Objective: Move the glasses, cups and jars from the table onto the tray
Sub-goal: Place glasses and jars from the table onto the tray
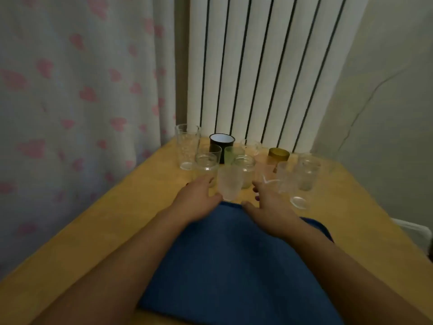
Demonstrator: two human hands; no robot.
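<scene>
Pink-flowered curtain (pixel 77 90) hangs at your left, a white ribbed radiator (pixel 264 66) stands straight ahead, and before you lies a wooden table (pixel 98 231) with a blue tray (pixel 234 261) on its near part, nothing standing on the tray. All the glassware is grouped on the table beyond the tray's far edge. At the left of the group stands a tall clear glass (pixel 187 146); just right of it and nearer to you is a clear jar (pixel 206 166), with a black cup (pixel 221 146) with a white inside behind it. Your left hand (pixel 199 198) reaches forward over the tray's far left corner, fingers fairly straight and spread, their tips at the base of that clear jar and the thumb beside the frosted glass (pixel 230 182); it grasps nothing that you can make out. Behind the frosted glass sit a green cup (pixel 230 154) and another clear jar (pixel 246 170). Your right hand (pixel 269 202) is likewise spread and relaxed, its fingers at the foot of a pinkish cup (pixel 264 167) and a clear patterned glass (pixel 287 179), though blur hides whether they touch. Behind these stands an amber cup (pixel 278 156), and farthest right a clear ribbed jar (pixel 307 173). A clear round lid or base (pixel 298 202) lies near the right hand on the table.
</scene>
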